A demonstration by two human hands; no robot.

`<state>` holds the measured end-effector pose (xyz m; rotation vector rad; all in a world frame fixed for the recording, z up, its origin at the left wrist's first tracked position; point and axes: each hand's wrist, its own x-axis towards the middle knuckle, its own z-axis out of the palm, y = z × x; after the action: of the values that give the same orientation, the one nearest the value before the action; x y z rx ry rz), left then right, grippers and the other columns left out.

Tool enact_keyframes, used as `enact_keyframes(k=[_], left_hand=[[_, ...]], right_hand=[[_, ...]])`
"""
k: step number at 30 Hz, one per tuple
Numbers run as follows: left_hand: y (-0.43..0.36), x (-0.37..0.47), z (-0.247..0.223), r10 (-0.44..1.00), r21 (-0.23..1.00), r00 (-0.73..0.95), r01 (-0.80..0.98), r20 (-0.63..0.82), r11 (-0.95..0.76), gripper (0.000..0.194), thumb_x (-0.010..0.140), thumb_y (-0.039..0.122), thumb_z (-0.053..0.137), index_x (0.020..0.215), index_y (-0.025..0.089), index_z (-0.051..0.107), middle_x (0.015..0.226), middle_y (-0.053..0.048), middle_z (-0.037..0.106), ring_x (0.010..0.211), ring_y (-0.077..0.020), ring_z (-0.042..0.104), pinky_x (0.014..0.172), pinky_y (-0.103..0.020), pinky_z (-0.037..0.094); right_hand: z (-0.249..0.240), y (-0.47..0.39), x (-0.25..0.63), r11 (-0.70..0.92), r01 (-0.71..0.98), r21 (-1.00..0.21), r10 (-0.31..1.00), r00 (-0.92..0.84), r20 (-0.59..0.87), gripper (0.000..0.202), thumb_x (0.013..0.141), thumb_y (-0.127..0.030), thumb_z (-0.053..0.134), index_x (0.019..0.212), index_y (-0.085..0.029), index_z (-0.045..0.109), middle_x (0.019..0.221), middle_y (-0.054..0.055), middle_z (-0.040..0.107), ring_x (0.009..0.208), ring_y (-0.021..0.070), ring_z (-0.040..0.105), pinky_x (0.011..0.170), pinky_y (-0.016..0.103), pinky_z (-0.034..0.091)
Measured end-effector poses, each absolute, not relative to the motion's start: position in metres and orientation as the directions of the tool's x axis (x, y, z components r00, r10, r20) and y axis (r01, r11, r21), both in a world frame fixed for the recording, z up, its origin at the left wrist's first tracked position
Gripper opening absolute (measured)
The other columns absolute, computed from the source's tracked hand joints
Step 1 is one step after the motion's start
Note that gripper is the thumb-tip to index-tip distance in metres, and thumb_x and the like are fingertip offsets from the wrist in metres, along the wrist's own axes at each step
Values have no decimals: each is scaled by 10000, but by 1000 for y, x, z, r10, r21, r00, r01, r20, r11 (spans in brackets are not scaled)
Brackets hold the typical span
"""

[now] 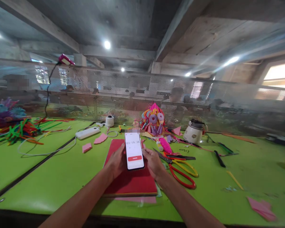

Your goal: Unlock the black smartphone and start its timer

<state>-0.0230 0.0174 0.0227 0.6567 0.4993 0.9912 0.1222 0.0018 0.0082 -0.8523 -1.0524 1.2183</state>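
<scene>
A smartphone (134, 150) is held upright between my two hands, its lit screen showing a timer at 03:19:36 and a red button. My left hand (117, 161) grips its left edge, while my right hand (154, 161) holds the right edge; both are closed on it. Below the phone a red board or book (130, 183) lies flat, with pink paper partly under its front edge. Scissors with red and yellow handles (184, 174) rest just right of my right hand.
Behind the board stands a colourful tasselled craft piece (154, 118). A white pot (194, 131) is to its right. At left lie a power strip (87, 133) with a cable and bundled coloured strips (21, 131). A perforated metal screen (123, 91) runs along the back.
</scene>
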Motion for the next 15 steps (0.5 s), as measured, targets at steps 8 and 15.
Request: enact_keyframes(k=[8,15], left_hand=[[16,-25,22,894,727,440,-587,-82,356,410,881,376,499,1185,110,569,999,-142,709,924,-285,674,824,-414,533],[5,-23,38,976,795,215,-587,-30,153,224,885,255,479,999,130,626,949,-106,721,840,-253,692,791,-401,549]], right_hand=[[10,2,124,211,-267,-940,977,26,212,374,673,-503,707,812,-156,694,771,47,720,719,224,657,715,361,499],[13,1,119,296,-163,-941,955,26,296,388,704,-528,679,861,-174,704,817,37,712,789,223,634,775,358,483]])
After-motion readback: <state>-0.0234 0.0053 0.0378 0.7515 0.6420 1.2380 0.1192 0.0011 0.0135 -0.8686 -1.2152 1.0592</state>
